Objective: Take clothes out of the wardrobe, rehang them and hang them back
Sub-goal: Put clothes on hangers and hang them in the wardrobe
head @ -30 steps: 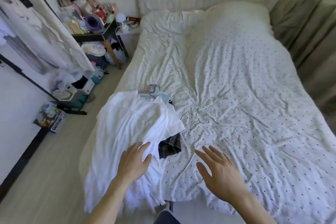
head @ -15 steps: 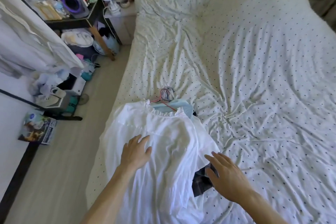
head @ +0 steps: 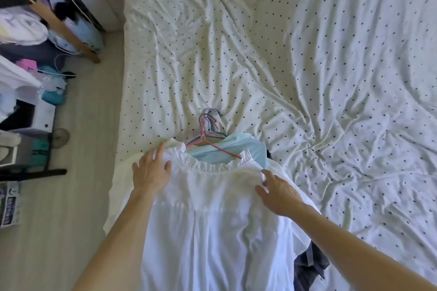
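A white blouse with a ruffled neckline (head: pixel 212 208) lies on top of a pile of clothes at the bed's near left edge. Under it show a light blue garment (head: pixel 246 146) and a dark plaid one (head: pixel 307 267). Several thin hangers, pink and blue (head: pixel 209 130), stick out past the neckline, hooks pointing up the bed. My left hand (head: pixel 151 170) rests flat on the blouse's left shoulder, fingers straight. My right hand (head: pixel 275 190) touches the right shoulder with its fingertips bent onto the fabric; a pinch cannot be made out.
The bed (head: pixel 307 66) has a crumpled white sheet with small dark dots. To the left runs a strip of pale floor (head: pixel 78 196). Beyond it a cluttered shelf with a wooden leg (head: pixel 63 28), bags and a dark rack base (head: pixel 33 172) stand.
The view has moved in and tilted down over the pile. Both hands slid up the blouse from its lower part to its shoulders near the neckline.
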Demonstrator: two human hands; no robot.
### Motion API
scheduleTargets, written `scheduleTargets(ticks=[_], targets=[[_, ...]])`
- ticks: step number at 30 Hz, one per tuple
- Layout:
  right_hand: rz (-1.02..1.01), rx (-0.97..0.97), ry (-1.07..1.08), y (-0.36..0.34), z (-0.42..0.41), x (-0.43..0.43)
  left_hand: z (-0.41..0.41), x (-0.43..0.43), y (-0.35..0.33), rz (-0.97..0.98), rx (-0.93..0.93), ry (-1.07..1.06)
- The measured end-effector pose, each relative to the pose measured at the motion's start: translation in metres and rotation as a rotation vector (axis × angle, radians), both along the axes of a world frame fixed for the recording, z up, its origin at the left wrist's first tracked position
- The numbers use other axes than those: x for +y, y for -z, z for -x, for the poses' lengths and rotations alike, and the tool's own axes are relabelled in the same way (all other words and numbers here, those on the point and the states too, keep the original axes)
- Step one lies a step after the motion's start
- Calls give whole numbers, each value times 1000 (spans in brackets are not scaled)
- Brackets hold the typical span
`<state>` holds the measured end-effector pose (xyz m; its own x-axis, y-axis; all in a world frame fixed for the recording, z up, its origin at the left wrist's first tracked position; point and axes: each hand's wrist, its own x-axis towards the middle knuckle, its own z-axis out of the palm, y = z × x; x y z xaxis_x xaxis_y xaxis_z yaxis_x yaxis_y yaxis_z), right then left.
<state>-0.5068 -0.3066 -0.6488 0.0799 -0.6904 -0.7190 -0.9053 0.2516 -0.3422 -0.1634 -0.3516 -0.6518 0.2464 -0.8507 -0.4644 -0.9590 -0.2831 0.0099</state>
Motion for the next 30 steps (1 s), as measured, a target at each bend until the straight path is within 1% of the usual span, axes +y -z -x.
scheduleTargets(ticks=[2, 4, 6, 9, 12, 15, 17, 19, 21, 23, 26, 30], targets=[[-36, -27, 92, 14, -4, -5, -5, -7, 11, 2, -20, 45], [-26, -31, 171, 21, -3, -5, -9, -5, 19, -1, -63, 93], [-1, -9, 162, 24, -2, -6, -12, -2, 25, -42, -92, 109], [-46, -24, 159, 28, -5, -21, -15, -8, 26, -87, -88, 99], [-76, -104, 334, 26, -6, -31, -12, -3, 18, -43, -90, 126], [-10, -212, 452, 11, 5, -22, -5, 17, 0, -76, -59, 109], [94, -291, 480, -10, 21, -11, 3, 30, -20, -70, 18, 85], [199, -322, 494, -36, 43, 5, 18, 38, -48, 6, 138, 52], [301, -331, 534, -64, 71, 28, 45, 43, -80, 104, 213, 82], [383, -327, 587, -91, 105, 61, 80, 50, -111, 200, 276, 141], [448, -329, 635, -132, 168, 113, 144, 66, -153, 365, 380, 233], [541, -316, 665, -188, 262, 175, 246, 80, -204, 505, 467, 413]])
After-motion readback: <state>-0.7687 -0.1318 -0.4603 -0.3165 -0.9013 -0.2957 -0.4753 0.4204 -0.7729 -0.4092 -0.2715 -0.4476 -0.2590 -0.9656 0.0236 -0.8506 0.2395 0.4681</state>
